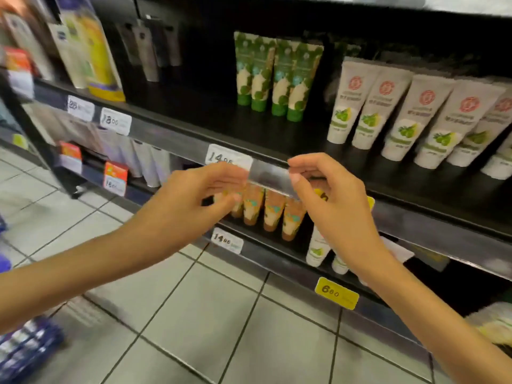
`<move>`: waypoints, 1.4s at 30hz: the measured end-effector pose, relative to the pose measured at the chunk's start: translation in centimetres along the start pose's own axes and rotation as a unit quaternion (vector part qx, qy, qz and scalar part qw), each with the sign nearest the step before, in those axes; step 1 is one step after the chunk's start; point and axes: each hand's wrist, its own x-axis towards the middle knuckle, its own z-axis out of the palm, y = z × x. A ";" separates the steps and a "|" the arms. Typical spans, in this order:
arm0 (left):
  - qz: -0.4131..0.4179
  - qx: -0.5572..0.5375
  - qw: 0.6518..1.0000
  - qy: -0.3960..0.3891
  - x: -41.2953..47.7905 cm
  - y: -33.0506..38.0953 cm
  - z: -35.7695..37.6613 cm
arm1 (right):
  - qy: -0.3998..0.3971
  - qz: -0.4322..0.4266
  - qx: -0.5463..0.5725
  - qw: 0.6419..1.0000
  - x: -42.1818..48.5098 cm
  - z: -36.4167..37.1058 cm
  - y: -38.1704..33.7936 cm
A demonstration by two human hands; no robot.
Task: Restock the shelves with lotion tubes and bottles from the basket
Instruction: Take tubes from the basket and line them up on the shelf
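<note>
My left hand [199, 200] and my right hand [332, 203] are raised in front of the middle shelf rail [171, 139]. Between them they pinch a clear plastic strip [273, 178], the left at its left end and the right at its right end. On the shelf above stand green tubes [277, 76] and white tubes with lime pictures [401, 115]. Behind my hands, on the lower shelf, are orange-brown tubes [273, 213] and small white tubes [317, 252]. A blue basket [25, 347] holding blurred items sits at the bottom left on the floor.
Price tags are clipped to the rails, among them a white "14" tag [225, 156] and a yellow tag [336, 292]. Yellow and white pouches [94, 51] stand at upper left. Grey tiled floor [221, 314] runs along the shelving. Pale packages [496, 325] lie at lower right.
</note>
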 end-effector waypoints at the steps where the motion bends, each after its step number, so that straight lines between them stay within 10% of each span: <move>1: -0.020 -0.001 1.000 0.015 -2.3 -0.9 -2.2 | -0.032 -0.001 0.015 0.999 -0.2 2.0 -0.8; 11: -0.278 0.048 0.933 0.222 -27.3 -13.4 -20.3 | -0.398 -0.048 0.101 0.911 -5.5 24.0 -9.9; 24: -0.430 0.010 0.877 0.212 -32.9 -27.7 -23.1 | -0.456 0.013 0.050 0.888 -3.4 40.3 -16.2; 29: -0.494 0.039 0.853 0.165 -35.9 -30.3 -19.9 | -0.612 0.006 -0.114 0.783 -4.6 46.4 -16.1; 36: -0.543 0.126 0.822 0.117 -36.4 -31.4 -22.9 | -0.767 0.103 -0.380 0.507 -8.7 55.5 -13.9; 42: -0.650 -0.069 0.756 -0.034 -36.8 -31.6 -21.6 | -0.771 0.111 -0.373 0.505 -9.4 56.5 -12.5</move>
